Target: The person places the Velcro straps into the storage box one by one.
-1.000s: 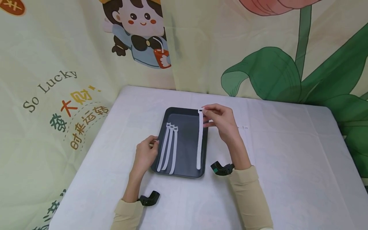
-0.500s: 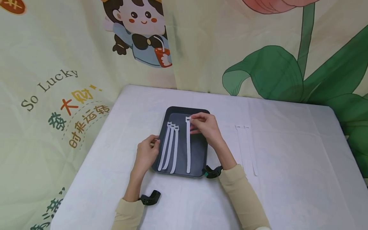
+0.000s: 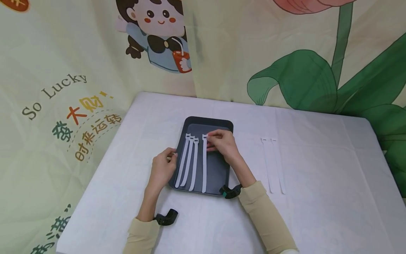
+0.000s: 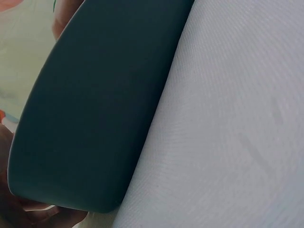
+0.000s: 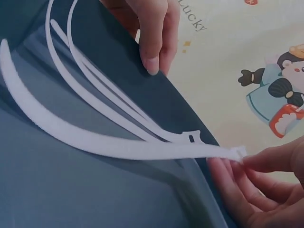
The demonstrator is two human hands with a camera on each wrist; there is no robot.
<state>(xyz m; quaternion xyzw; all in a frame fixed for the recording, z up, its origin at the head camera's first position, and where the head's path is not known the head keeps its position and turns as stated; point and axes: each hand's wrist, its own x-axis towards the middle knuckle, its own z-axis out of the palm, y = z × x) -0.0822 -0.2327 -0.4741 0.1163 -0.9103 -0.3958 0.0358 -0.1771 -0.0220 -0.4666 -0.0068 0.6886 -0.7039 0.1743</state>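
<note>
My right hand pinches the slotted head of a white hook-and-loop cable tie between thumb and fingers. In the right wrist view this cable tie curves down over the dark tray. Three similar cable ties lie side by side in the left part of the dark grey tray, heads toward the far end. My left hand grips the tray's left rim. The left wrist view shows the tray's outer wall close up, with fingers at its lower edge.
Two more white cable ties lie to the right of the tray on the white tablecloth, hard to make out against it. A printed curtain hangs behind the table's far edge. Each wrist wears a small black camera.
My right hand has carried the cable tie leftward across the tray and slightly nearer, bringing it beside the three lying ones. My left hand has stayed at the tray's left rim.
</note>
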